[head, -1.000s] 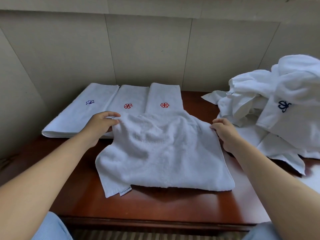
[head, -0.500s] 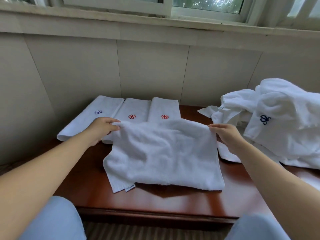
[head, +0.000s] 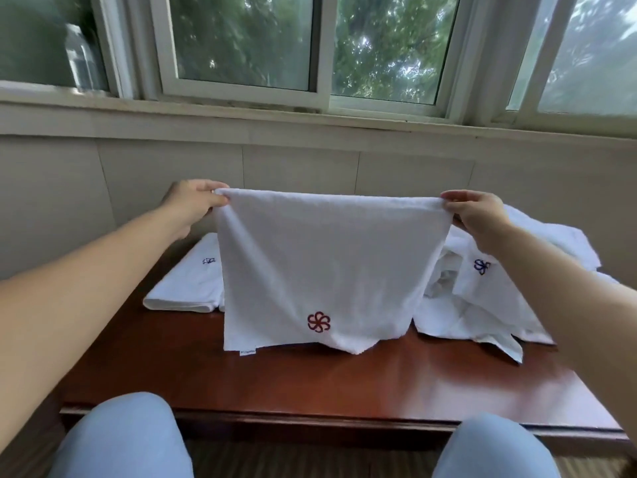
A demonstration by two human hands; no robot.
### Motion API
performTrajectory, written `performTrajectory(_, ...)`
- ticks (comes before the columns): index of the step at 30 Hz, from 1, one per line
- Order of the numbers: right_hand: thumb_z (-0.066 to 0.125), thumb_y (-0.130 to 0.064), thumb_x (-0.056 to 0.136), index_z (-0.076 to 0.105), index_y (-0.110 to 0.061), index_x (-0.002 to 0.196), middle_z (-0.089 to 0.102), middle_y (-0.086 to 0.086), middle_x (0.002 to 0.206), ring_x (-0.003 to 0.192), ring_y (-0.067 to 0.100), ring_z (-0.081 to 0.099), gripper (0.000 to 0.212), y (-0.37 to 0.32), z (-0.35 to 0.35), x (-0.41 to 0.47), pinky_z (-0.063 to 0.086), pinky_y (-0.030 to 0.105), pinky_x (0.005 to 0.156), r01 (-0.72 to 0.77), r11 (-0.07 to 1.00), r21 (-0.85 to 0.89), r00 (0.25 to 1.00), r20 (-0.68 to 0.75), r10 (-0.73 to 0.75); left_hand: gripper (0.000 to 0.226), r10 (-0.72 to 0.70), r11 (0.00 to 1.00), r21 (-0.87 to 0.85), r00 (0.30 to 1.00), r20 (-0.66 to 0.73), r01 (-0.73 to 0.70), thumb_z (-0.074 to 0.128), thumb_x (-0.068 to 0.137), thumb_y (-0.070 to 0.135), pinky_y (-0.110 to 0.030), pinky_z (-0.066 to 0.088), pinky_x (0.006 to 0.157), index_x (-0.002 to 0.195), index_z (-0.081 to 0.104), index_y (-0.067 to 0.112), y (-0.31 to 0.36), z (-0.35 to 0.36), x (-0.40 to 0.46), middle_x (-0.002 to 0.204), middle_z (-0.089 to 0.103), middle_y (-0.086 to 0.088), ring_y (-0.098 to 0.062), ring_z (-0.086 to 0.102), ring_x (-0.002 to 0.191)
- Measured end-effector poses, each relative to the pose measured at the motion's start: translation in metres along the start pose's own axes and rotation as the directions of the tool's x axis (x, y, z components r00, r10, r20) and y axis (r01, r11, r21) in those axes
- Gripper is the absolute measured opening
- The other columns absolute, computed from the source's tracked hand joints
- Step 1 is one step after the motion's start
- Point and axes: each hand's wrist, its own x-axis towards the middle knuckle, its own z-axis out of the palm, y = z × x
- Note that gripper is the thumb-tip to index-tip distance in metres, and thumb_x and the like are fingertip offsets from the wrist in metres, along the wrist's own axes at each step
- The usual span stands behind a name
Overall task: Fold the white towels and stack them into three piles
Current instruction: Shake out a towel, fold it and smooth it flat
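A white towel point(head: 320, 270) hangs spread above the surface point(head: 344, 384), stretched between both hands along its top edge. The left hand point(head: 193, 205) pinches the upper left corner, the right hand point(head: 477, 210) pinches the upper right corner, fingers curled over the hem on each side. The top edge runs nearly level and taut. The side edges drop almost straight; the bottom edge is uneven, with a point sagging right of centre that seems to touch or nearly touch the surface. A red flower emblem point(head: 319, 321) sits low on the towel, and a small label point(head: 247, 352) juts from its lower left corner.

Behind the towel to the left, a folded towel point(head: 188, 288) with a small blue emblem lies flat on the surface, its near edge rounded; anything further along that row is hidden by the hanging cloth. To the right of the towel, a loose heap of unfolded towels point(head: 482, 305) spreads over the surface, one showing a blue emblem, its ragged edges reaching forward.

In front of the towel the dark red surface lies bare to its near edge, where two knees in light blue cloth show. Beyond the towel stand a panelled wall and a window point(head: 320, 46).
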Motion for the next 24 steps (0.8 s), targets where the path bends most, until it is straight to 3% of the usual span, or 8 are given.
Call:
performTrajectory(3,0.064,0.002,0.092,0.074,-0.011,0.108,0.066,0.002,0.089,0.075,0.018,0.055,0.022,-0.027,-0.005,-0.001,0.052,0.027,0.070,0.068,0.998,-0.015,0.996,-0.054,-0.069,0.019,0.073,0.997,-0.005,0.997,-0.035,-0.074,0.079,0.086,0.012,-0.023,0.051,0.087,0.091,0.075,0.030,0.025,-0.009,0.000,0.095,0.072,0.006,-0.008,0.062,0.092)
performTrajectory(7,0.068,-0.004,0.092,0.074,-0.012,0.113,0.066,-0.001,0.089,0.072,0.012,0.055,0.023,-0.050,-0.011,-0.007,0.051,0.027,0.081,0.145,0.986,-0.086,0.984,-0.090,-0.153,0.017,0.135,0.991,0.019,0.988,-0.070,-0.134,0.081,0.084,0.014,-0.025,0.051,0.089,0.092,0.076,0.028,0.042,-0.019,-0.003,0.096,0.074,0.004,-0.008,0.064,0.089)
performTrajectory(11,0.066,-0.007,0.093,0.075,-0.014,0.113,0.067,0.002,0.097,0.066,0.005,0.052,0.023,-0.068,-0.010,-0.013,0.047,0.025,0.081,0.234,0.940,-0.247,0.960,-0.096,-0.264,0.014,0.155,0.988,0.003,0.984,-0.083,-0.155,0.078,0.086,0.014,-0.027,0.054,0.091,0.098,0.077,0.022,0.047,-0.026,-0.008,0.099,0.075,-0.002,-0.011,0.064,0.090)
performTrajectory(17,0.075,-0.003,0.084,0.072,-0.012,0.122,0.067,0.005,0.106,0.093,0.016,0.057,0.040,-0.087,-0.007,-0.018,0.048,0.027,0.093,0.169,0.943,-0.286,0.985,0.017,-0.171,0.009,0.122,0.991,-0.036,0.989,-0.082,-0.126,0.077,0.087,0.012,-0.025,0.057,0.082,0.092,0.077,0.020,0.049,-0.031,-0.015,0.091,0.074,-0.001,-0.009,0.066,0.082)
performTrajectory(19,0.074,-0.003,0.085,0.073,-0.011,0.121,0.068,0.005,0.104,0.094,0.017,0.059,0.037,-0.087,-0.004,-0.019,0.046,0.026,0.087,0.203,0.908,-0.366,0.978,0.029,-0.207,0.013,0.118,0.993,0.004,0.990,-0.082,-0.118,0.078,0.086,0.009,-0.022,0.055,0.076,0.086,0.076,0.022,0.047,-0.034,-0.014,0.088,0.073,0.000,-0.009,0.066,0.080)
performTrajectory(21,0.069,-0.006,0.089,0.075,-0.010,0.117,0.069,0.004,0.100,0.091,0.017,0.060,0.028,-0.084,-0.003,-0.019,0.044,0.025,0.082,0.266,0.841,-0.472,0.959,0.038,-0.282,0.014,0.118,0.993,0.042,0.989,-0.089,-0.114,0.079,0.085,0.009,-0.025,0.055,0.079,0.085,0.075,0.022,0.044,-0.036,-0.013,0.088,0.073,-0.001,-0.011,0.066,0.082)
performTrajectory(24,0.061,-0.014,0.094,0.076,-0.011,0.112,0.072,0.007,0.103,0.097,0.023,0.062,0.023,-0.081,-0.002,-0.019,0.044,0.028,0.082,0.337,0.670,-0.661,0.919,0.075,-0.387,0.014,0.153,0.983,0.115,0.985,-0.085,-0.143,0.080,0.085,0.010,-0.027,0.056,0.082,0.082,0.074,0.023,0.040,-0.038,-0.011,0.086,0.072,0.000,-0.011,0.066,0.079)
